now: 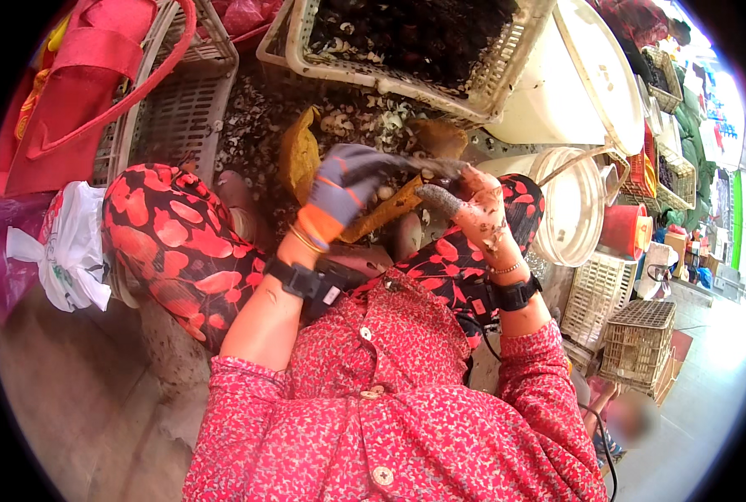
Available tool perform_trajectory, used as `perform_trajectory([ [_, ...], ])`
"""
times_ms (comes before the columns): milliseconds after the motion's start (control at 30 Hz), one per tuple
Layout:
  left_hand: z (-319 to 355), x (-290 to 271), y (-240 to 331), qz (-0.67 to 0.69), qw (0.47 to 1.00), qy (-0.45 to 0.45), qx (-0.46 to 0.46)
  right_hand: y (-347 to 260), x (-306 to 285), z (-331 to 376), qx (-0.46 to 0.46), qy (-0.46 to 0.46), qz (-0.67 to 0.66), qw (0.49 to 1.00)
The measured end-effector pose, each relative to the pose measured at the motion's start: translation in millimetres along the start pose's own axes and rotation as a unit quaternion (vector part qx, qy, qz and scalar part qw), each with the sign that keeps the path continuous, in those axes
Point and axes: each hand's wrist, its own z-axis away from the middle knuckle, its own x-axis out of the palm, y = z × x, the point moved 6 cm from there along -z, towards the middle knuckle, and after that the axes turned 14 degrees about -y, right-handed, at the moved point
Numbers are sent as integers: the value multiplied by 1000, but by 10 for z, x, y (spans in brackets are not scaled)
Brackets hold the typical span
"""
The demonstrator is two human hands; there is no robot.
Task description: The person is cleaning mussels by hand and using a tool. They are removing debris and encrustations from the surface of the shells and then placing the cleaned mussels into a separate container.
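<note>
Shell-strewn ground (pixel 260 125) under crates (pixel 180 109), buckets (pixel 574 209)

one head-worn fisheye view looks steeply down from close above the person's chest and both hands, facing forward over a shell-strewn floor (pixel 256 125); the curved rim probably distorts the edges.

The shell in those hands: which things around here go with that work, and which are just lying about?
In use:
left hand, in a grey glove
right hand, bare and muddy
dark shell held between them
crate of shellfish
litter of shells on the ground

Lying about:
red bag
white plastic bag
white buckets
empty crate
</note>
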Motion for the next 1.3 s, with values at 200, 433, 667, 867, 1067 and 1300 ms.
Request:
perform_trajectory([
  [200,37,-45,-305,3,999,28,-46,17,87,-32,67,26,-113,991],
  [433,75,33,-215,-65,996,19,-51,221,0,-118,-10,116,-150,982],
  [667,111,33,-334,-43,989,32,-137,306,-88,-137,8,146,56,988],
  [867,145,-33,-351,22,980,-18,-196,32,-38,-122,-13,93,345,934],
  [1067,-3,-104,22,-299,950,-70,-59,264,44,49,88,23,-127,988],
  [1300,52,73,-162,-40,997,-50,-42,229,297,35,209,16,-175,962],
])
